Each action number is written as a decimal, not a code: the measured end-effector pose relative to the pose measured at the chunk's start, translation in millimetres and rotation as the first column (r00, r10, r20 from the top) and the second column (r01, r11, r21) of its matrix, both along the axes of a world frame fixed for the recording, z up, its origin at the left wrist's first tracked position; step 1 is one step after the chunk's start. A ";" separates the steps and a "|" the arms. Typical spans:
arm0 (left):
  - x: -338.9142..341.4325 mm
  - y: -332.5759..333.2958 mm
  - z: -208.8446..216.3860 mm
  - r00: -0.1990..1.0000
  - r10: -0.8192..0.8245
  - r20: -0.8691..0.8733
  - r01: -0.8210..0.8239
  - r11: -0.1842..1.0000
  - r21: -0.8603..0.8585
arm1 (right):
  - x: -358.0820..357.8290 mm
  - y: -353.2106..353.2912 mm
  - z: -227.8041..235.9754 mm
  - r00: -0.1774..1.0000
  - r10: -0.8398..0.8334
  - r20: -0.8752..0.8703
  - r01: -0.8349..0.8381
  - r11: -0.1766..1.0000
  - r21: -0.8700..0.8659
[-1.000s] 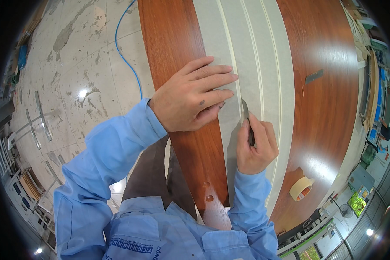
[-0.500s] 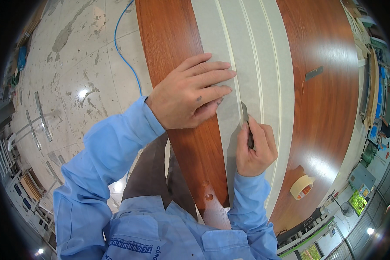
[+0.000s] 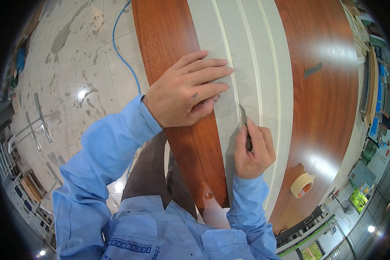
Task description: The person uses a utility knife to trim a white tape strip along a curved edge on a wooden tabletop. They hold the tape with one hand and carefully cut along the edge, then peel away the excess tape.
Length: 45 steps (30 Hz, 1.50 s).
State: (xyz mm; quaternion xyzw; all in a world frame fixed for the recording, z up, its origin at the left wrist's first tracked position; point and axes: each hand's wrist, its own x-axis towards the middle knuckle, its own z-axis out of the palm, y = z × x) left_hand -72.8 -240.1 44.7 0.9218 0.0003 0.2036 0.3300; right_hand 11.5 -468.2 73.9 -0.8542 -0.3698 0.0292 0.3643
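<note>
My left hand [image 3: 188, 89] rests with its fingers stretched out across a reddish-brown wood board and onto a pale grey sheet. Its fingertips reach a light raised strip [image 3: 224, 37] that runs along the sheet [image 3: 247, 65]. In my right hand [image 3: 255, 149], thumb and fingers pinch a thin knife [image 3: 243, 116] with a grey metal blade. The blade's tip points away from me and lies against the strip, just nearer to me than the left hand. My right fingers hide most of the handle end.
A roll of cream masking tape [image 3: 302, 185] stands on the wood surface [image 3: 325, 108] at the right. Farther up lies a flat grey metal blade [image 3: 313, 70]. A blue hose [image 3: 125, 58] crosses the tiled floor at left, near metal bars [image 3: 42, 118].
My right hand with the knife has slid slightly toward me along the strip. The left hand stays pressed in place, and the whole view has shifted a little.
</note>
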 end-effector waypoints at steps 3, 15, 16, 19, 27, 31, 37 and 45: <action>0.3 -0.3 0.4 1.000 0.002 0.000 -0.002 1.000 -0.003 | -1.2 -1.7 0.4 1.000 -0.012 0.002 0.012 1.000 0.001; 1.8 1.4 4.1 1.000 -0.020 -0.021 0.021 0.997 0.077 | 0.4 -8.9 -3.1 0.999 -0.031 -0.020 0.032 0.997 0.073; 1.5 1.0 5.2 0.999 -0.019 -0.033 0.022 0.996 0.085 | 1.0 -9.4 -3.7 0.998 -0.055 -0.039 0.058 0.993 0.106; 0.6 -0.1 8.3 0.997 -0.035 -0.066 0.042 0.992 0.118 | 2.9 -11.4 -5.3 0.994 -0.085 -0.061 0.093 0.986 0.135; 2.2 -0.2 11.3 0.993 -0.054 -0.106 0.070 0.987 0.146 | 3.3 -9.0 -2.7 0.998 -0.032 -0.056 0.036 0.995 0.089; 1.9 1.1 11.4 0.994 -0.053 -0.094 0.066 0.989 0.135 | 3.1 -4.9 -1.0 0.998 -0.016 -0.066 0.022 0.995 0.095; 0.7 1.0 8.4 0.996 -0.051 -0.067 0.060 0.988 0.140 | 3.6 -2.8 -0.4 1.000 0.006 -0.028 -0.004 0.998 0.061; 1.7 1.1 5.3 0.998 -0.043 -0.039 0.048 0.991 0.126 | 1.7 -4.3 -0.9 0.999 0.030 0.026 -0.030 0.999 0.027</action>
